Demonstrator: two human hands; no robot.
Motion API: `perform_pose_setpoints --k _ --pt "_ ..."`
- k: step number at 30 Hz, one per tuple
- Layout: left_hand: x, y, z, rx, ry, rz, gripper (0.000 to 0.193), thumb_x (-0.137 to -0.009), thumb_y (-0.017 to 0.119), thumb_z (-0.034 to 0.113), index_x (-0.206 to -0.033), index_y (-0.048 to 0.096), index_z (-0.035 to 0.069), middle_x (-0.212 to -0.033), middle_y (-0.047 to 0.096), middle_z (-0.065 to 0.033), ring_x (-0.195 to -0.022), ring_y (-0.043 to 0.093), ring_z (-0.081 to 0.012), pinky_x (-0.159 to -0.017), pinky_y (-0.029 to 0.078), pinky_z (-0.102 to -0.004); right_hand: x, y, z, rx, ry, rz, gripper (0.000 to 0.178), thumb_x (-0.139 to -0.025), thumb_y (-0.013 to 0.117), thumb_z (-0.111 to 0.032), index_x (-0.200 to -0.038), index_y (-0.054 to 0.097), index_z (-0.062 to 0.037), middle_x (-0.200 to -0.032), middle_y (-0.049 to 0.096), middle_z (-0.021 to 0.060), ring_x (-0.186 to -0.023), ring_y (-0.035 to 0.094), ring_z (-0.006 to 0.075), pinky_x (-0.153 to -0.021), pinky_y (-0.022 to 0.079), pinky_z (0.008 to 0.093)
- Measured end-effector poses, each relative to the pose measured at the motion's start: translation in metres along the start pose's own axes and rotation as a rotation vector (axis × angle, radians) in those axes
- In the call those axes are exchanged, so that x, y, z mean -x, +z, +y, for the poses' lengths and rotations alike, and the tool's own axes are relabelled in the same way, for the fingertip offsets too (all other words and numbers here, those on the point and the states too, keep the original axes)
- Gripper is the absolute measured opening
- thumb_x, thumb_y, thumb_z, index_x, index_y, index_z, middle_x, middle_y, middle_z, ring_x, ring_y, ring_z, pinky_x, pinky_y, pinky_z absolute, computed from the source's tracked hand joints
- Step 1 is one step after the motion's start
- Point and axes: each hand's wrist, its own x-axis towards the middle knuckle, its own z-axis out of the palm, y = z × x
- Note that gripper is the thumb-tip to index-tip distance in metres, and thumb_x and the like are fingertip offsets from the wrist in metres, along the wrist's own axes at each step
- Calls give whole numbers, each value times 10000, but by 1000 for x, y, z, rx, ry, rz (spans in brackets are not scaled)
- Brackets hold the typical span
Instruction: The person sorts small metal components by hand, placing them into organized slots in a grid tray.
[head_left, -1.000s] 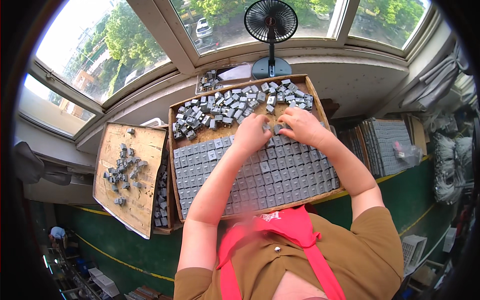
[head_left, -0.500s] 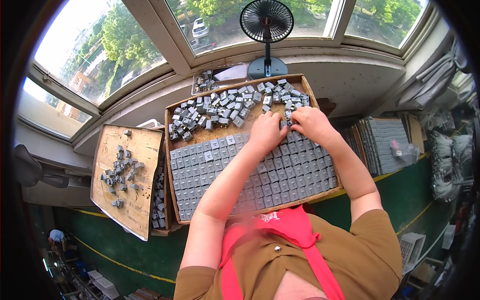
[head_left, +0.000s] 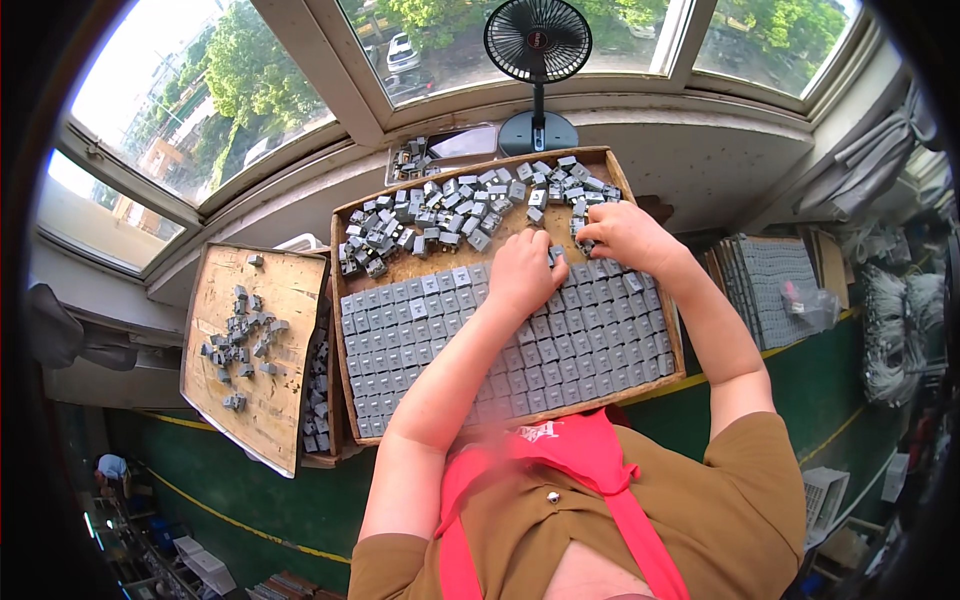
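A shallow wooden tray (head_left: 338, 300) in front of me holds small grey block-shaped parts. Neat rows of grey blocks (head_left: 400, 345) fill its near side, while a loose heap of them (head_left: 440, 215) lies at its far side. Over the far edge of the rows, my left hand (head_left: 522, 272) is closed, pinching a small grey block (head_left: 555, 256) between thumb and fingers. Just to its right, my right hand (head_left: 632, 240) bends its fingers around another small grey block (head_left: 586, 246), mostly covered by the fingertips.
On the left a tilted wooden board (head_left: 215, 300) carries scattered grey blocks, with more blocks in a box beneath. A black fan (head_left: 538, 45) stands by the window behind a small plastic tray (head_left: 465, 145). Stacked filled trays (head_left: 765, 285) stand at the right.
My hands have moved slightly apart. The left has shifted a little left with a grey block now visible at its fingertips; the right has turned, its fingers pointing down.
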Motion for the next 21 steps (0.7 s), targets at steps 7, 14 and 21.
perform_pose_setpoints --k 7,14,21 --pt "0 0 0 -3 12 12 272 -773 623 282 -858 549 35 -864 579 -135 -847 579 -309 -754 482 -412 -10 26 3 -279 103 113 143 -866 614 -193 -902 657 -61 -867 598 86 -859 598 297 -740 487 389" --pt "1 0 1 -3 9 18 280 -772 621 287 -860 550 31 -869 578 -133 -858 582 -306 -759 486 -403 -9 14 0 -288 267 90 189 -856 627 -172 -1013 604 -69 -939 629 110 -893 604 317 -763 492 382" --pt "2 -1 0 -20 -15 24 280 -769 628 287 -860 558 31 -874 581 -126 -865 584 -298 -761 487 -397 -11 20 -19 -133 198 70 197 -821 640 -125 -989 556 -63 -1020 559 98 -948 587 287 -778 499 379"
